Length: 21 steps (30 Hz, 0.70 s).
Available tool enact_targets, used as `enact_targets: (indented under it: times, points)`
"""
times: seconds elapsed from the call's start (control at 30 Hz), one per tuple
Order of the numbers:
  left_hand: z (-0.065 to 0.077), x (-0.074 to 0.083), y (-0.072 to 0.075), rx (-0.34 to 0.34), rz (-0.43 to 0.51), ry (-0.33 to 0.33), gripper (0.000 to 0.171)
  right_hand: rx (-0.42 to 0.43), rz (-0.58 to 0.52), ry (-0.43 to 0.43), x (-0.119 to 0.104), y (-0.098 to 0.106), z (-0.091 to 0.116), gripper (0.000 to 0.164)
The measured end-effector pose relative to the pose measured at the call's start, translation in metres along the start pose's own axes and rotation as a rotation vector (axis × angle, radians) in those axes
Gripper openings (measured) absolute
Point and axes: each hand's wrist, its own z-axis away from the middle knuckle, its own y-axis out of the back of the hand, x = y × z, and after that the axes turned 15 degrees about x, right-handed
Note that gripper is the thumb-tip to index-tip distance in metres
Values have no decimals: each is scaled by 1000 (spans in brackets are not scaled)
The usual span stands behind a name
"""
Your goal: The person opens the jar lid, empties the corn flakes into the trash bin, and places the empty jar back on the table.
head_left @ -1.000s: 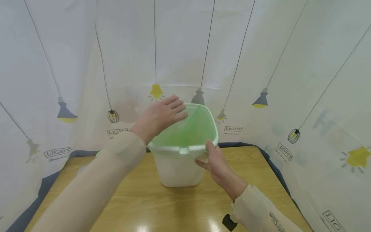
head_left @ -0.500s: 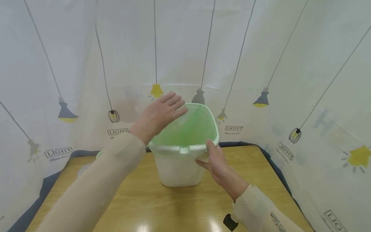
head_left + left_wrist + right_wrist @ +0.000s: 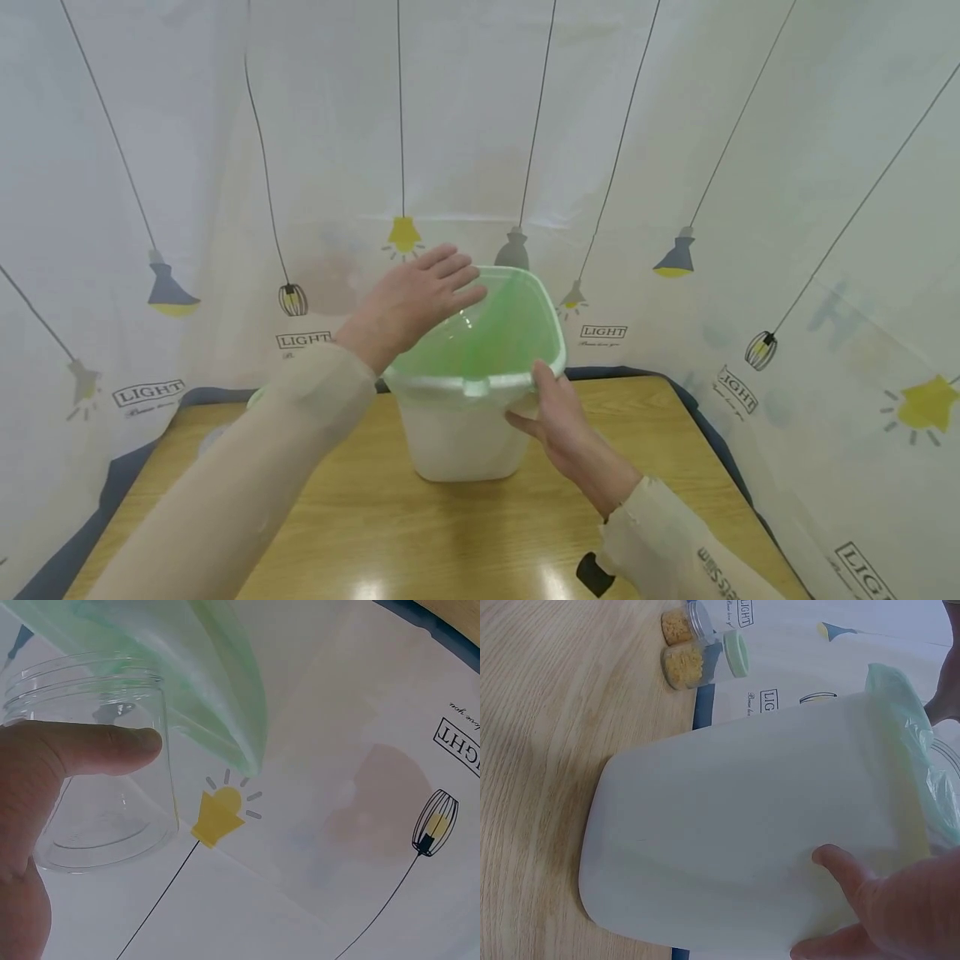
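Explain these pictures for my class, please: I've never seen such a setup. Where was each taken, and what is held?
There is no machine: these are a person's bare hands. The wide picture comes from a camera worn on the head, looking forward and down; the other two come from cameras worn on each wrist. The left hand holds a clear, round, lidless jar at the mouth of a whitish plastic bin lined with a thin green bag. The right hand holds the bin near its rim. On the brown wooden table stand the bin, a grey-lidded clear jar and a green-lidded one, both containing yellow pieces.

The jar (image 3: 112,806) looks smooth and glossy, the bin (image 3: 735,832) matt plastic.
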Motion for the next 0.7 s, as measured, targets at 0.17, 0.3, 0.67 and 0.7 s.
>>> enact_targets:
  times: [0.17, 0.3, 0.67, 0.7]
  points:
    - [1, -2, 3, -39, 41, 39, 83, 5, 0, -3, 0, 0, -1, 46]
    - [4, -6, 6, -63, 118, 112, 86, 12, 3, -7, 0, 0, -1, 46]
    - [16, -18, 10, 1, 283, 287, 90, 0, -1, -7, 1, 2, -4, 48]
    - [18, -19, 9, -2, 296, 304, 91, -2, -2, -8, 1, 2, -4, 48]
